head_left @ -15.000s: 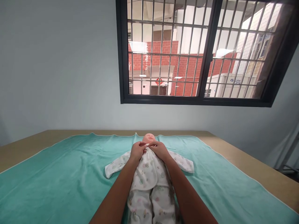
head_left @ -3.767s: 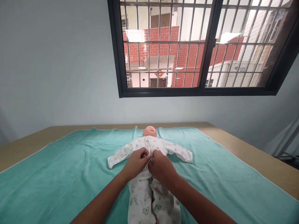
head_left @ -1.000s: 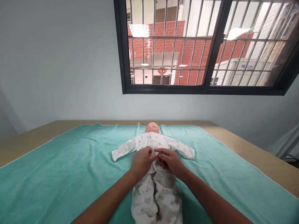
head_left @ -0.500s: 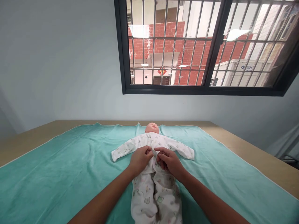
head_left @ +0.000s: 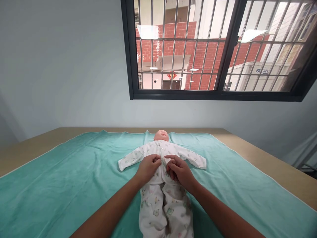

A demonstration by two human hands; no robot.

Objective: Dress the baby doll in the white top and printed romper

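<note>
A baby doll (head_left: 161, 135) lies on its back, head at the far end, dressed in a white printed top (head_left: 148, 150) with sleeves spread wide and matching trousers (head_left: 154, 210). Over the middle of the chest, at the top's front opening, both hands meet the cloth. My left hand (head_left: 148, 168) is closed, thumb and fingers pinching the left front edge of the top. My right hand (head_left: 179, 169) is curled, its thumb and index finger closed on the right front edge, where a bit of white cloth shows between them. Any button or snap under the fingertips is hidden.
A green blanket (head_left: 74, 178) with a pale edge lies under the doll on a wooden table (head_left: 250, 158). Behind the table stands a grey-white wall (head_left: 86, 82) with a dark-framed, barred window (head_left: 173, 95).
My fingertips have drawn slightly apart at the front opening, the left one shifting a little to the left. More white cloth now shows at my right fingertips. The doll stays in place.
</note>
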